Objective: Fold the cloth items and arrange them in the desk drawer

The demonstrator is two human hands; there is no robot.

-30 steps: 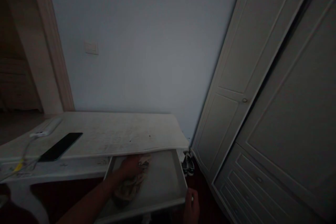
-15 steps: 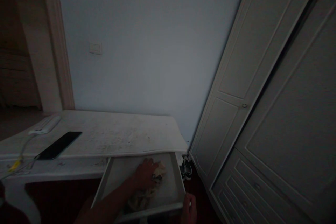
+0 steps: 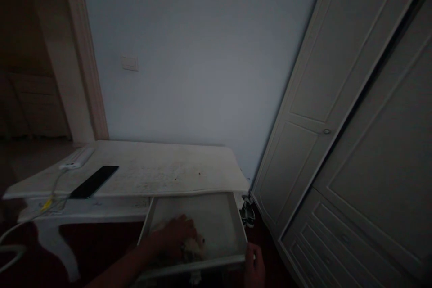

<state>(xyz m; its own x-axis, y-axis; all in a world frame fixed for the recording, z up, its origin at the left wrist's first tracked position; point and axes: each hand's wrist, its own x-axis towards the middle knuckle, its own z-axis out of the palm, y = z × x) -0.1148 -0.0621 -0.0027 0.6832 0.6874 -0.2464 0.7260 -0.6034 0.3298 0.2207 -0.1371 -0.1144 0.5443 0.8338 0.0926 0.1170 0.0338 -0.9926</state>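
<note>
My left hand [image 3: 178, 232] is inside a pulled-out white drawer [image 3: 221, 225], low over its front part. Its fingers are curled against a crumpled beige piece [image 3: 195, 246], which could be cloth or paper. More crumpled stuff lies in shadow beneath the hand, too dark to name. My right hand [image 3: 254, 261] is closed at the drawer's front right corner, fingers bent against its edge.
The drawer sits under a worn white table [image 3: 162, 166]. On its left lie a black phone [image 3: 95, 182] and a white power strip [image 3: 77, 157] with a cable. Shoes [image 3: 248, 213] stand on the floor beside a tall wardrobe [image 3: 303, 144].
My left hand has drawn back toward the drawer's front, and the beige piece has come along with it. My right hand stays at the drawer corner. The view has shifted slightly.
</note>
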